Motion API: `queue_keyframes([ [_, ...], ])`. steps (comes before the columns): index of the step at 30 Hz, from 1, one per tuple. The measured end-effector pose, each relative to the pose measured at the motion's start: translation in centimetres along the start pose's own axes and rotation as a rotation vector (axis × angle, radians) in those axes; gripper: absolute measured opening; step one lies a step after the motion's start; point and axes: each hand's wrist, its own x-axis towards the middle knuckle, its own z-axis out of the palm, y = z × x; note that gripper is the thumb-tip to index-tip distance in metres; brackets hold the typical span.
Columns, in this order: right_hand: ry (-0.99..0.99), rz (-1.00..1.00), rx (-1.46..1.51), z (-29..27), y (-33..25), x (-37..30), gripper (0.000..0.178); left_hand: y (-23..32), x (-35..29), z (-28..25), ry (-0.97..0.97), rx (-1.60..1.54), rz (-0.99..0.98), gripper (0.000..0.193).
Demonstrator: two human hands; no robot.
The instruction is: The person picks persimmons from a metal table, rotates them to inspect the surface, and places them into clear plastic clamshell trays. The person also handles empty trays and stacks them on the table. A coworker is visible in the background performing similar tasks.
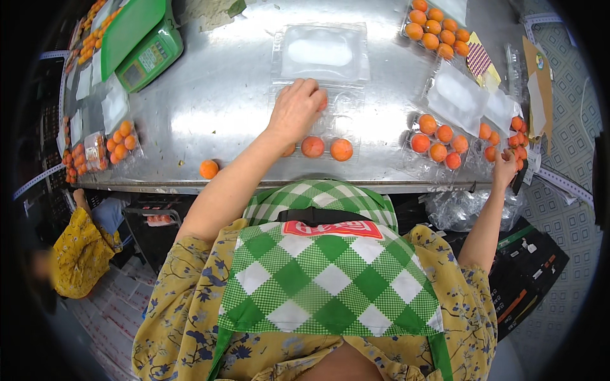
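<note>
In front of me lies an opened clear plastic clamshell box [352,124], its lid with a white pad folded back on the far side. Two round orange fruits [341,150] sit in its near row, and a third is partly behind my wrist. My left hand [296,109] is closed over the box, its fingers curled round another orange fruit [323,103] that shows past the fingertips. At the far right, my right hand [505,166] is down among a group of reddish-orange fruits [520,140] by the table's edge. Its fingers are curled, and what they grip is hidden.
One loose fruit [208,169] lies near the table's front edge. A green scale [143,54] stands at back left. Filled boxes of fruit [437,28] are at back right, and another box [438,141] sits nearer. More packed fruit [121,141] lines the left.
</note>
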Motion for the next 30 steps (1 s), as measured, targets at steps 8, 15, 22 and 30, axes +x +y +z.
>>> queue_keyframes([
  [8, -0.014, -0.167, 0.398, -0.8, -8.7, -1.7, 0.04, -1.6, 0.6, -0.4, 0.054, -0.093, 0.129, 0.024],
  [15, -0.775, 0.013, 1.021, -1.5, -25.8, -13.5, 0.034, -0.8, -1.1, -2.6, -0.109, -1.251, -0.531, 0.045],
  [22, -1.789, 0.327, 1.639, -1.1, -34.2, -23.0, 0.056, 4.5, -3.3, -5.4, 0.031, -1.776, -0.305, 0.053],
  [30, -1.506, 0.126, 1.568, -3.2, -35.9, -22.9, 0.044, 5.5, -3.4, -5.7, 0.185, -1.451, -0.024, 0.058],
])
